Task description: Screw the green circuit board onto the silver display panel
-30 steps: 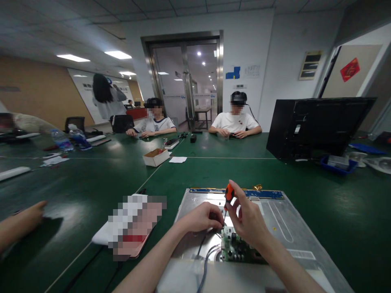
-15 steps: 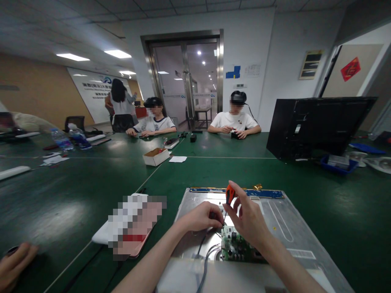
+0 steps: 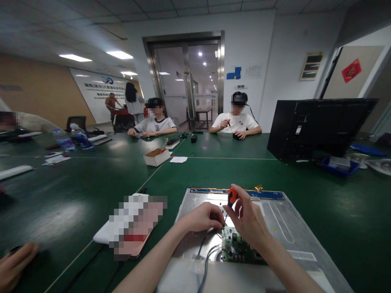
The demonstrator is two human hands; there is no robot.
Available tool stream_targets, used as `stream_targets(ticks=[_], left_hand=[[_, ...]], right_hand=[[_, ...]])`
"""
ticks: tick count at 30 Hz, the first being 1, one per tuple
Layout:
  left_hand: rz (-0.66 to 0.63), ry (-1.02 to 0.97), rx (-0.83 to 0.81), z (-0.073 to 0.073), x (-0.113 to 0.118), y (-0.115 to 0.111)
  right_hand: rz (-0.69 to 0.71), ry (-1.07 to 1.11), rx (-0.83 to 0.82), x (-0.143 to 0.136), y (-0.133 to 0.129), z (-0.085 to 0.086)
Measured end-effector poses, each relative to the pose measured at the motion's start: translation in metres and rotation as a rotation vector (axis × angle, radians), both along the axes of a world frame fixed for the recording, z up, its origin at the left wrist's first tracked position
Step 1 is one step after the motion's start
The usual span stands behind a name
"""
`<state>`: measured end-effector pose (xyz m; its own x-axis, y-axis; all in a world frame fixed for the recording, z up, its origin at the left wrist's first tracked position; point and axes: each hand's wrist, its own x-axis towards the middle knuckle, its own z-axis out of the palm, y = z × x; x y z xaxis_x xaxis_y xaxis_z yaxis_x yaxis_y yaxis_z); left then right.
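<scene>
My right hand (image 3: 249, 215) pinches the orange-and-black handle of a screwdriver (image 3: 232, 196), which is tilted with its shaft pointing down. The shaft's tip meets the upper left corner of a green circuit board (image 3: 233, 246). At that same corner my left hand (image 3: 207, 215) has its fingers closed together close to the tip; what they hold, if anything, is hidden. The board lies on a silver metal display panel (image 3: 281, 228) with a blue strip (image 3: 271, 194) along its far edge. Grey cables (image 3: 205, 264) run from the board's left side toward me.
A pixelated pink phone-like item (image 3: 143, 240) and a white item (image 3: 104, 232) lie left of the panel. Farther off are an open white box (image 3: 156, 159), a black monitor (image 3: 317, 130) and a blue tray (image 3: 340, 167). Another person's hand (image 3: 20, 260) rests at far left; co-workers sit opposite.
The screwdriver's handle has turned slightly and leans a little more to the right. My left hand stays in place. Across the table, a co-worker's hand has risen with a tool.
</scene>
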<state>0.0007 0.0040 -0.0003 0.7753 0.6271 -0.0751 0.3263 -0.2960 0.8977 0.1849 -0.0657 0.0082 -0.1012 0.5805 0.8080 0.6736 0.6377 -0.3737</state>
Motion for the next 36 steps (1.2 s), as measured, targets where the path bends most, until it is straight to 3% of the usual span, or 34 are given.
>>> stream_targets(ticks=[10,20,29,36], left_hand=[[0.002,0.003,-0.021,0.0006,0.0001,-0.0002],[0.004,-0.001,-0.013,0.0027,0.0003,-0.0017],[0.001,0.004,-0.024,0.0021,0.0005,-0.0017],[0.014,0.017,-0.028,0.0042,0.0012,-0.0030]], right_hand=[[0.087,0.014,-0.068,-0.0012,-0.0029,0.0020],[0.020,0.018,-0.046,-0.0010,-0.0007,0.0001],[0.105,0.033,-0.112,-0.0003,-0.0037,0.0015],[0.061,0.035,-0.049,-0.0002,-0.0010,0.0020]])
